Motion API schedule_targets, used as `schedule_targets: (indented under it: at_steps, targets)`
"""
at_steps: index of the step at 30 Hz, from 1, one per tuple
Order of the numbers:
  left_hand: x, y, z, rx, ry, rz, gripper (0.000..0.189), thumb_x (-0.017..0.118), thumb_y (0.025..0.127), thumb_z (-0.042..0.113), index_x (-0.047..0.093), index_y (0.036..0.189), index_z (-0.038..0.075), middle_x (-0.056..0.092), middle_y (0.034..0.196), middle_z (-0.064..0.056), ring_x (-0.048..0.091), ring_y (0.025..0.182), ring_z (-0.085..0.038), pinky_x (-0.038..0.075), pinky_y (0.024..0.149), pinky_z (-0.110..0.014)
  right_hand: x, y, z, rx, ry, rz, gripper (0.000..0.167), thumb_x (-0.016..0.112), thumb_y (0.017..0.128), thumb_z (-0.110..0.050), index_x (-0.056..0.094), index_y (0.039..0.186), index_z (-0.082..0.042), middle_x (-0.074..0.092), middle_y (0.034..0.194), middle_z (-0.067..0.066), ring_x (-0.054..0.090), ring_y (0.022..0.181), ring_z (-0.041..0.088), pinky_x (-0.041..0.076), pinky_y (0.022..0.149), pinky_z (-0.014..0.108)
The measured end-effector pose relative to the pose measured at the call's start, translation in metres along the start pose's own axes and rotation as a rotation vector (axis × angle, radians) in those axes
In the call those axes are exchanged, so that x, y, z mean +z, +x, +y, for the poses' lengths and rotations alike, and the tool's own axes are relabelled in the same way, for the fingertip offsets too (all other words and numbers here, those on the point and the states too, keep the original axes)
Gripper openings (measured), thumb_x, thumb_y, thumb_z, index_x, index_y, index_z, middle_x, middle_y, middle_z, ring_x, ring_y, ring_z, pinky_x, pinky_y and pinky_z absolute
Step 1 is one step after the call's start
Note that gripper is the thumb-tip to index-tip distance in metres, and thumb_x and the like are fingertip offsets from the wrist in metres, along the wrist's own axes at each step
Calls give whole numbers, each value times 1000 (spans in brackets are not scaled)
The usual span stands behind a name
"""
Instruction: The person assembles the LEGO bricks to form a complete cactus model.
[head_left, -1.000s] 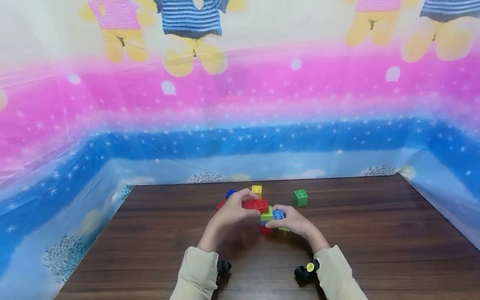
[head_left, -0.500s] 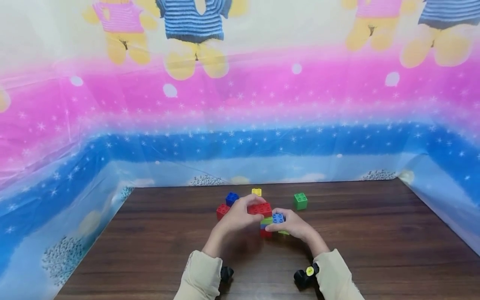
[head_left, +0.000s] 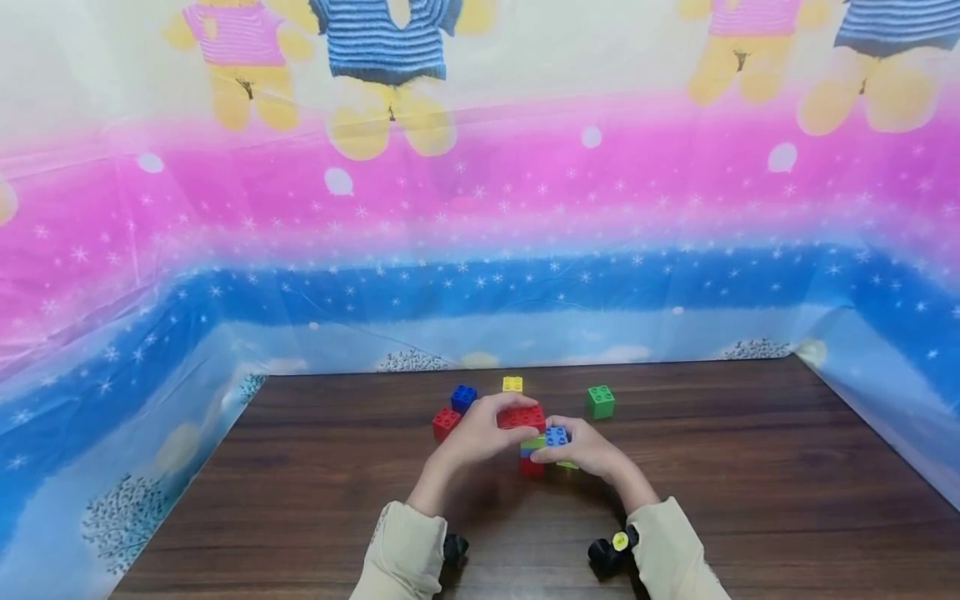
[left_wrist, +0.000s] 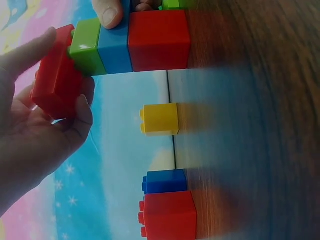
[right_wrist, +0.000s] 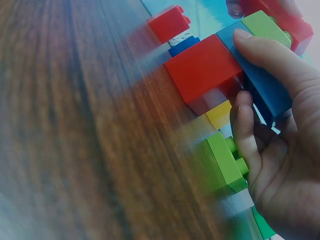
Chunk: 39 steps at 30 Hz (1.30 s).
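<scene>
The left hand [head_left: 480, 431] pinches the long red brick [left_wrist: 59, 82] between thumb and fingers, over the lime brick [left_wrist: 87, 47] topping the stack; lime studs show at the seam, so it seems unseated; the right hand [head_left: 588, 443] pinches the blue brick [right_wrist: 264, 82] beneath; best to level the upper brick, align studs, then press straight down (bracing the blue brick should steady the bottom red brick [left_wrist: 159, 40]).

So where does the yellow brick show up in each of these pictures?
Head: yellow brick, just beyond the left hand.
Left wrist: yellow brick, at the centre.
Right wrist: yellow brick, right of centre, partly hidden.
Shared landmark: the stack's red bottom brick, visible in all three.
</scene>
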<state>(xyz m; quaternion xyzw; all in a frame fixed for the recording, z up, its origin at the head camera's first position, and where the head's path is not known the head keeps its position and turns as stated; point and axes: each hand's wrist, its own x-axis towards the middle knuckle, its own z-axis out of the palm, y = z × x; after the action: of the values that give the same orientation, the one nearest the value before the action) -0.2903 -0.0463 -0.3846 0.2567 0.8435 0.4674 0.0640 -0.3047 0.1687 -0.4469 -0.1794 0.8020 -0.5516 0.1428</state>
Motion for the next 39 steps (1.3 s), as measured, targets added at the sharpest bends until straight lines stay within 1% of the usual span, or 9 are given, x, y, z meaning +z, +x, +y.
schedule_targets:
  at_steps: [6, 14, 20, 24, 27, 30, 36, 39]
  targets:
    - [1, 1, 0, 19, 13, 6, 42, 68, 92, 25, 59, 131, 12, 65, 117, -8, 62, 104, -21, 56, 86, -33, -1, 0, 0, -5, 7, -4, 44, 73, 86, -29, 57, 118, -3, 66, 107, 9, 60, 95, 16, 51, 86, 29]
    - [4, 1, 0, 2, 21, 10, 42, 67, 92, 25, 59, 131, 12, 65, 117, -8, 62, 105, -22, 56, 87, -35, -1, -1, -1, 1, -8, -3, 44, 73, 86, -29, 57, 118, -4, 66, 107, 9, 60, 95, 17, 51, 86, 30]
    - [3, 2, -2, 26, 7, 15, 39, 67, 92, 25, 61, 129, 13, 66, 115, -7, 63, 102, -20, 56, 86, -34, -1, -1, -3, 8, 3, 2, 44, 73, 86, -29, 57, 118, -3, 66, 104, 8, 61, 93, 16, 51, 84, 30]
    - [2, 1, -2, 21, -16, 20, 38, 68, 92, 24, 62, 127, 14, 67, 115, -7, 64, 103, -20, 56, 87, -34, 0, 0, -3, 10, 9, 1, 43, 73, 86, -29, 57, 118, -4, 66, 104, 8, 61, 93, 16, 51, 85, 30]
    - [2, 1, -3, 12, -14, 27, 38, 69, 91, 25, 62, 127, 15, 67, 116, -7, 63, 104, -20, 56, 87, -34, 1, 0, -2, 12, 10, -4, 43, 73, 86, -29, 57, 117, -4, 66, 104, 8, 60, 94, 16, 51, 85, 30]
    - [2, 1, -3, 10, 8, 28, 39, 69, 91, 24, 62, 127, 15, 66, 117, -7, 63, 105, -21, 57, 87, -34, 2, 1, -2, 12, 13, -5, 43, 73, 86, -29, 57, 117, -4, 66, 104, 7, 60, 93, 16, 51, 85, 30]
    - [3, 3, -1, 36, 60, 6, 38, 68, 92, 23, 61, 128, 16, 66, 118, -7, 63, 105, -21, 57, 85, -32, 0, -1, -3, 8, 10, -1, 41, 73, 86, -27, 56, 115, -3, 65, 102, 7, 59, 93, 17, 50, 85, 29]
    - [2, 2, -1, 36, 73, 13, 36, 68, 92, 23, 62, 127, 17, 66, 117, -6, 63, 104, -21, 56, 85, -33, 0, 0, -3, 2, 8, -6, 41, 73, 86, -27, 56, 114, -3, 65, 103, 7, 59, 93, 17, 51, 85, 29]
